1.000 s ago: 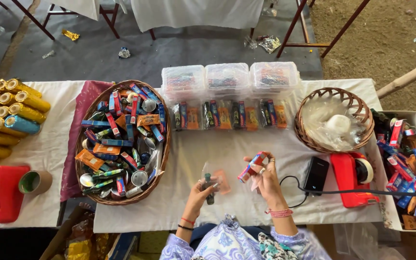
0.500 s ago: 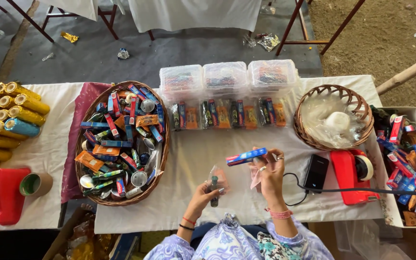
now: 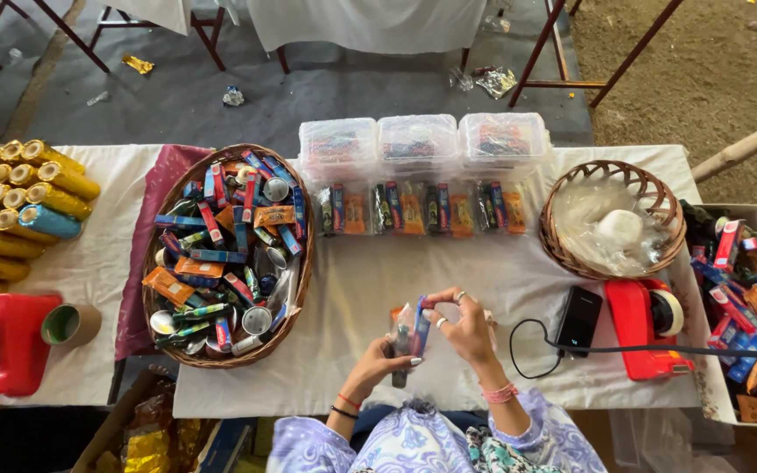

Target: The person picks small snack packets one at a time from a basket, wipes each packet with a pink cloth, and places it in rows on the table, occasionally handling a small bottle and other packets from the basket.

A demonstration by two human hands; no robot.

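Since the earlier frame my right hand point(image 3: 466, 328) has dropped the blue tube point(image 3: 420, 326) upright into the clear bag point(image 3: 403, 331) my left hand point(image 3: 385, 357) pinches over the table point(image 3: 449, 271), so I hold the mouth wide and push straight down.

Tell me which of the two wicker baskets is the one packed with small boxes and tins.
The large oval basket, left of both hands. The smaller round basket at right holds only clear plastic bags.
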